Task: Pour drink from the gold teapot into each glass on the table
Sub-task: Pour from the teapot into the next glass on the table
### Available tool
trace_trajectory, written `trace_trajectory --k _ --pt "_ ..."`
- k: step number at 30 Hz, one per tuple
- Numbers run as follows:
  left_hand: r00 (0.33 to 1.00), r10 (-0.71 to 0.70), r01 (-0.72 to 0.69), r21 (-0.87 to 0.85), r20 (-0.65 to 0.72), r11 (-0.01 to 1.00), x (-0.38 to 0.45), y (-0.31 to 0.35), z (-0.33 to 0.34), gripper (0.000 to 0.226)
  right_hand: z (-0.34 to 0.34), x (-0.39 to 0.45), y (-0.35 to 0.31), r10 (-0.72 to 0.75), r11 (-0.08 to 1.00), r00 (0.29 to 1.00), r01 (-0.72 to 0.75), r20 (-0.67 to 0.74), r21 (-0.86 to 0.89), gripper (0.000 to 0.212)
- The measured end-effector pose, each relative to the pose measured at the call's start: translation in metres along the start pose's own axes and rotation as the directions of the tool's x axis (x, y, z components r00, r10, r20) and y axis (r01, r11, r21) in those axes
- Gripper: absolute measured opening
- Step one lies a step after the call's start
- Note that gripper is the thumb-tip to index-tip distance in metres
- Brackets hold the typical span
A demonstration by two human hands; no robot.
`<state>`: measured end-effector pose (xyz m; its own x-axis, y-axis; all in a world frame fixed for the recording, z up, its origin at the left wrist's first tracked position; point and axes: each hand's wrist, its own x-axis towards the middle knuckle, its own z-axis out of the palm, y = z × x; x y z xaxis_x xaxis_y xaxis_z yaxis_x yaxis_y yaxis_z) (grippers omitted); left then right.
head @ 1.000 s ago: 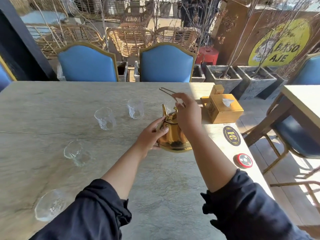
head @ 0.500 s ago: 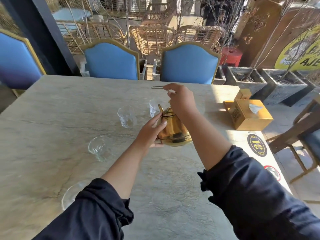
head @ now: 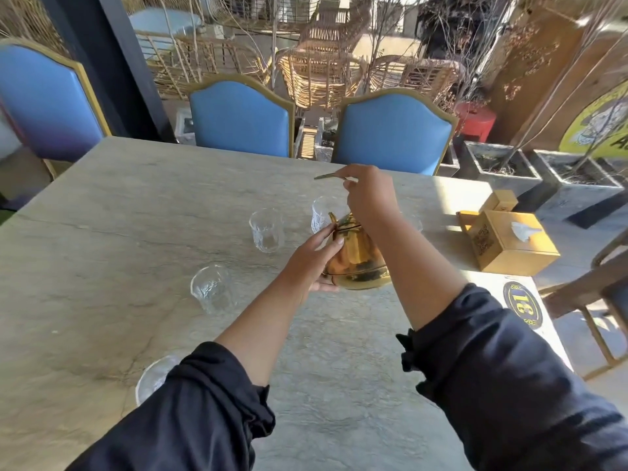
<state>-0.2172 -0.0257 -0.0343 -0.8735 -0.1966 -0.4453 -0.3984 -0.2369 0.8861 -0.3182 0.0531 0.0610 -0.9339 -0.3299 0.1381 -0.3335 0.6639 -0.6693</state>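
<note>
Teapot (head: 356, 260) | pale stone table (head: 136, 232) | blue chairs (head: 241, 120) behind

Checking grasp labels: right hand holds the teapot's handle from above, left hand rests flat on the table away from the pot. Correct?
Not quite. In the head view the left hand is not on the table away from the pot; it is pressed against the side of the gold teapot. The rest stands: the right hand grips the thin handle from above.
</note>
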Motion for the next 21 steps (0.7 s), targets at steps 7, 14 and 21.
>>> trace_trajectory --k 7,14,21 --pt "1.000 -0.001 0.001 0.001 0.007 1.000 0.0015 -0.0016 -0.0013 0.054 0.0018 -0.0002 -0.0038 0.017 0.999 1.000 -0.017 0.007 -0.032 0.038" --pt "1.000 0.001 -0.001 -0.001 0.009 1.000 0.0016 -0.0016 -0.0015 0.053 0.0012 -0.0007 -0.0070 0.026 1.000 1.000 -0.026 -0.001 -0.013 0.037" --pt "1.000 -0.003 0.003 -0.011 0.014 1.000 0.0005 -0.0020 0.0014 0.053 0.0003 -0.0013 -0.0062 -0.009 1.000 1.000 0.009 -0.003 -0.022 0.035"
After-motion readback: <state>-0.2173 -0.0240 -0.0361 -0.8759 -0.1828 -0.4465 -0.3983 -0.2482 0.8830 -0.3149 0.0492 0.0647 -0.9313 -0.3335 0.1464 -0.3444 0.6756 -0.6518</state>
